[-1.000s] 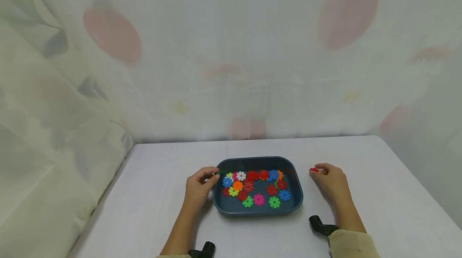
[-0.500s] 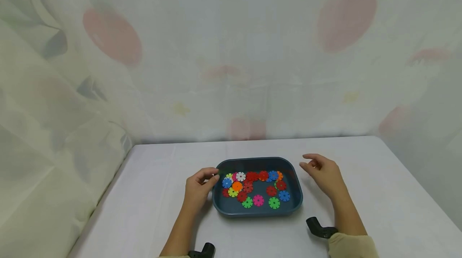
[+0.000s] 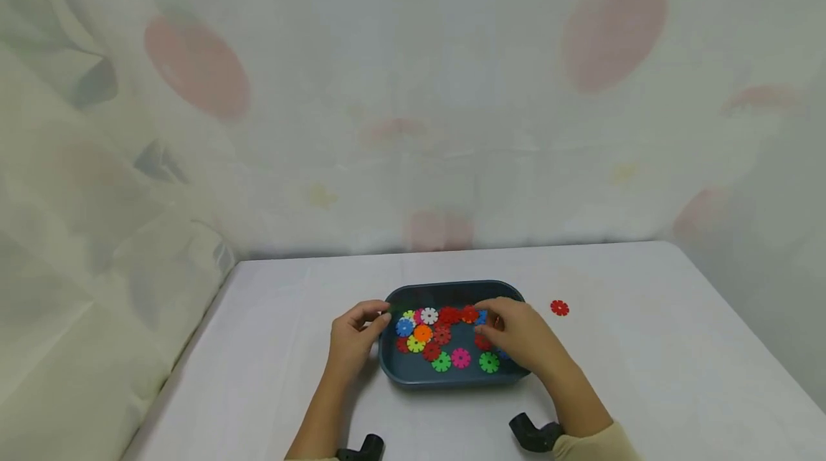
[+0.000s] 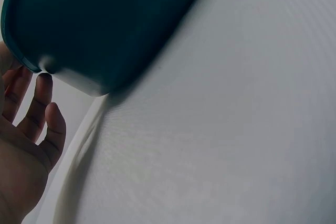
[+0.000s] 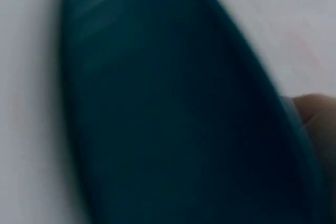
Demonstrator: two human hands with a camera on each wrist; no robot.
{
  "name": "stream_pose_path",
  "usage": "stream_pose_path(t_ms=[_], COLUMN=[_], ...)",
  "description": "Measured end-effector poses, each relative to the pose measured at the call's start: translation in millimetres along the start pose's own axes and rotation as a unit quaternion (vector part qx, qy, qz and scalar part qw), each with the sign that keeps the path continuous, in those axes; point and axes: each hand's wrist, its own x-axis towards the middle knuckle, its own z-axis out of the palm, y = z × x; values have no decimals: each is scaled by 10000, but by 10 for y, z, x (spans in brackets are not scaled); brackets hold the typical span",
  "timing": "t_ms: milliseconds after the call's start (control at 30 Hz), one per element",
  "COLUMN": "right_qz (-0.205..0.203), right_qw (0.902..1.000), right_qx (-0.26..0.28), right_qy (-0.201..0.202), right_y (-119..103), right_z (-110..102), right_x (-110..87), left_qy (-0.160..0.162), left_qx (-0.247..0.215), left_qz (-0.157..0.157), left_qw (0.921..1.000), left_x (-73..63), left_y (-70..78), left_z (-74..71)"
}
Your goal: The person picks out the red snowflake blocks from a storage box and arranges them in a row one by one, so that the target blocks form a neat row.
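Note:
A dark blue-green tray (image 3: 452, 381) on the white-covered table holds several toothed, flower-like plastic discs, such as a pink disc (image 3: 461, 358), a white disc (image 3: 429, 315) and an orange disc (image 3: 423, 333). My left hand (image 3: 351, 335) holds the tray's left rim, its index finger and thumb at the edge. In the left wrist view, other fingertips (image 4: 44, 80) sit at the tray's outer wall. My right hand (image 3: 519, 332) reaches over the tray's right side, thumb and index finger apart, hiding some discs there. One red disc (image 3: 559, 307) lies on the table to the right.
The white tabletop (image 3: 290, 346) extends around the tray. A pale curtain with a fruit print (image 3: 413, 124) hangs behind the table and along its left side. Black wrist-worn devices (image 3: 535, 434) are on both wrists.
My right hand released the red disc on the table at the right, lifted off, and moved left over the tray. My left hand has stayed at the tray's left rim.

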Motion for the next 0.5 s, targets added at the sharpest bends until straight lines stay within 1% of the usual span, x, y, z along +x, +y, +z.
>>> stream_pose_path(t_ms=[100,167,267,333,500], right_qz=[69,76,63,58,62], right_qw=[9984,9953,9904,9883,9876], right_qx=[-538,-950,-1372,-1521,-1563], right_qy=[-177,-181,-161,-137,-114], right_y=[-17,-13,5,15,21], right_z=[86,122,157,166,170], right_x=[-11,-18,-21,-15,-14], left_qy=[-44,-69,-87,-69,-25], left_qx=[-17,-25,-37,-27,-37], left_qz=[25,40,48,40,52], left_qw=[10000,10000,9999,10000,10000], left_x=[1,2,8,13,22], left_y=[19,29,33,32,19], left_z=[15,24,36,48,69])
